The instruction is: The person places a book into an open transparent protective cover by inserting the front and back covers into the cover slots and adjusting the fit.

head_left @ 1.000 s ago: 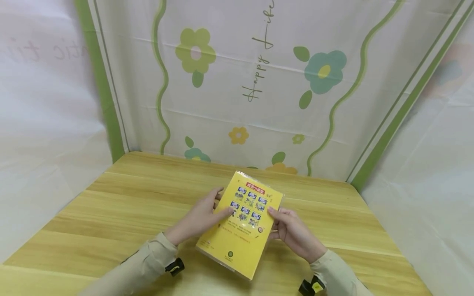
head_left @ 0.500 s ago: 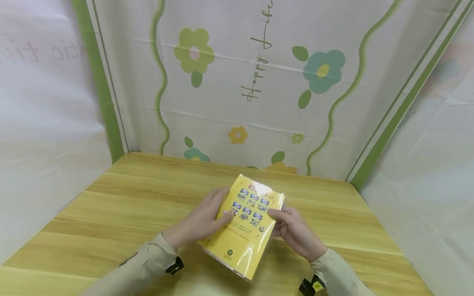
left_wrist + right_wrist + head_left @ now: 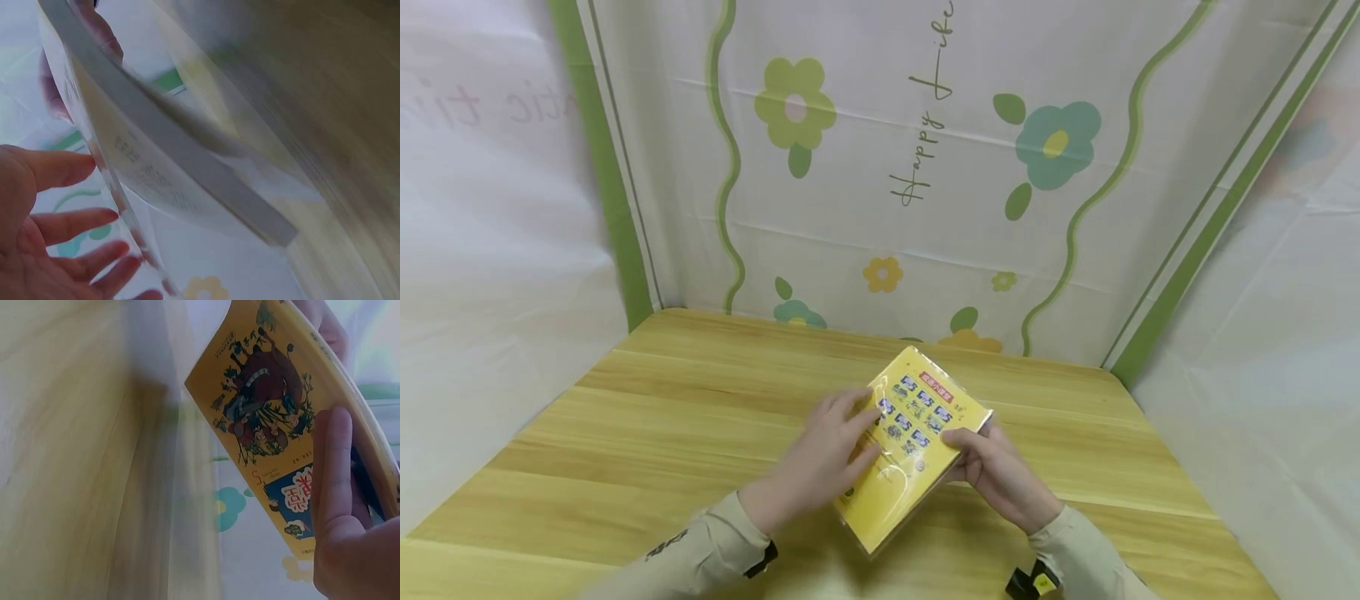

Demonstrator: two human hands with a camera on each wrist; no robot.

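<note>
The book (image 3: 906, 446) is above the near middle of the table (image 3: 647, 417), in clear wrap; the left hand (image 3: 823, 462) lies flat on its cover, hiding part; the right hand (image 3: 996, 475) grips its right edge, fingers underneath.

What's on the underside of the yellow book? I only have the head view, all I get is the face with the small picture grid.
Observer: The right wrist view shows the book has a cover drawing of a dark figure among plants on that side.
Operator: Where are the right hand's fingers?
Observer: The right hand has its fingers lying along that illustrated cover.
Operator: Is the left hand wrapped round the edge?
Observer: No. In the left wrist view the left hand has its fingers spread and fairly straight against the clear plastic wrap.
</note>
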